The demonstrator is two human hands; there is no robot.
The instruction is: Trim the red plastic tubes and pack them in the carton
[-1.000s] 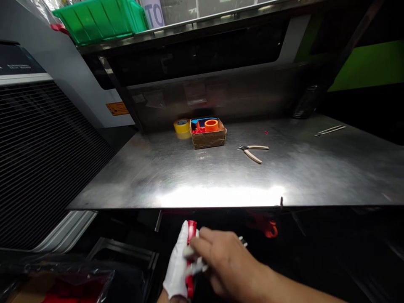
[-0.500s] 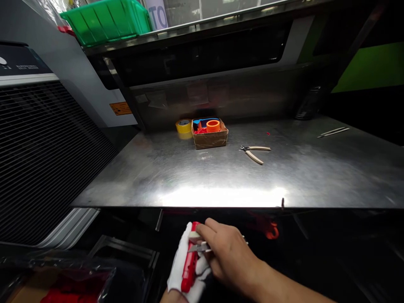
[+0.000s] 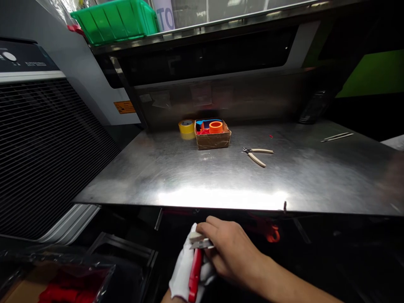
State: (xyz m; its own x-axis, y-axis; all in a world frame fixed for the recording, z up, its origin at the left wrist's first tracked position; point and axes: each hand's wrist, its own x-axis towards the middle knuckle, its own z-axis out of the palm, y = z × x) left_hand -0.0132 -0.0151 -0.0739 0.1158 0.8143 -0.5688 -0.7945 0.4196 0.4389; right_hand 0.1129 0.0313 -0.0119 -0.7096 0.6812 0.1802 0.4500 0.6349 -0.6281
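Running twelve-to-six, a long red plastic part (image 3: pixel 195 271) sits gripped in the white-gloved left hand (image 3: pixel 183 271); the right hand (image 3: pixel 232 248) clasps a silver metal blade (image 3: pixel 202 244) across its top, toward nine o'clock.

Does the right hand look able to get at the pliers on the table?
Probably yes: no object seems to stand between the right hand and the pliers. However, that hand is occupied, gripping a bladed tool at the red part.
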